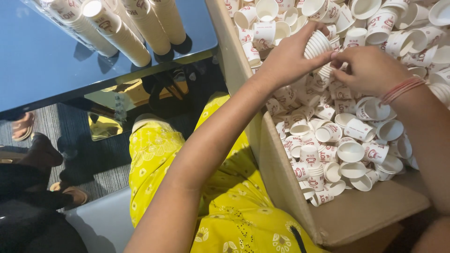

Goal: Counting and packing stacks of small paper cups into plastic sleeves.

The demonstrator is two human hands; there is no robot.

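Note:
My left hand [288, 58] grips a nested stack of small white paper cups [318, 44] over a cardboard box [281, 178]. My right hand [368, 70], with red bangles at the wrist, pinches at the stack's lower end, fingertips touching it. Below both hands the box holds several loose white paper cups with red print [349, 140], lying in all directions.
Tall stacks of the same cups [131, 28] lie on a dark blue table [42, 65] at upper left. My lap in yellow patterned fabric [225, 206] is beside the box. Another person's sandalled feet [23, 126] rest on the grey carpet at left.

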